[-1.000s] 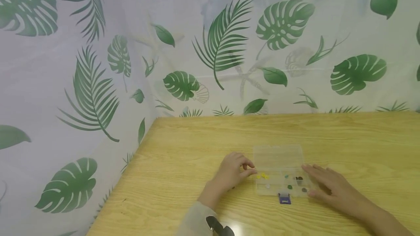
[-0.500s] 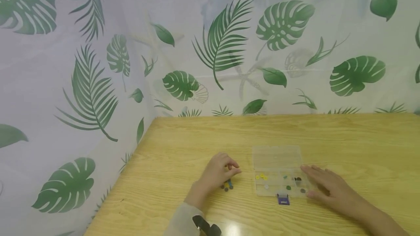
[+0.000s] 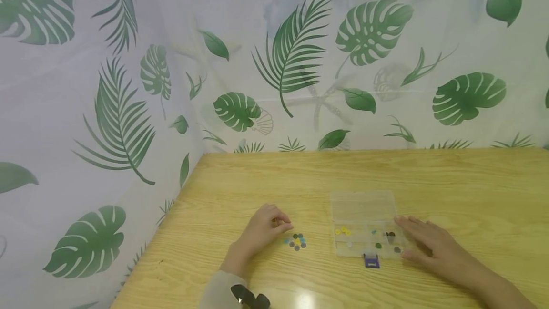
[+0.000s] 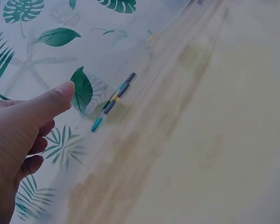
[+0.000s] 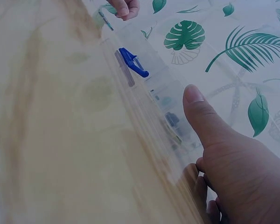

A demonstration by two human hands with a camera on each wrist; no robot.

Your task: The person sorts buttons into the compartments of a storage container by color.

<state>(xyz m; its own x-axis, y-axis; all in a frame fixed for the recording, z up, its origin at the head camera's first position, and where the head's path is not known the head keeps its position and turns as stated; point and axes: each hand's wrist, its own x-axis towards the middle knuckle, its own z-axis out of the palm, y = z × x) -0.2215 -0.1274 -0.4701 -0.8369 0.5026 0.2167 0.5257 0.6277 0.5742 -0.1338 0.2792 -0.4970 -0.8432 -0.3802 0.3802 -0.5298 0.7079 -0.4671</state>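
My left hand [image 3: 263, 228], thumb out and fingers loosely curled, is just left of a cluster of small button-like discs [image 3: 298, 242] in grey, blue, yellow and green. Nothing shows in its fingers; in the left wrist view the discs [image 4: 113, 100] lie beyond the thumb. A clear plastic compartment box [image 3: 356, 253] stands to the right with its lid [image 3: 362, 206] raised back. Yellow discs [image 3: 343, 231] and several darker ones sit in separate compartments. My right hand [image 3: 437, 247] rests along the box's right end, fingers extended at the back corner, thumb by the front corner.
A purple-blue latch [image 3: 371, 261] sticks out from the box's front onto the wood-grain table [image 3: 257, 180]. Leaf-patterned sheets [image 3: 296, 61] hang behind the table and along its left edge. A dark strap [image 3: 250, 297] is around the left sleeve.
My left hand has moved left, from the box's left end to beside the loose discs, uncovering them. My right hand and the box have stayed in place.
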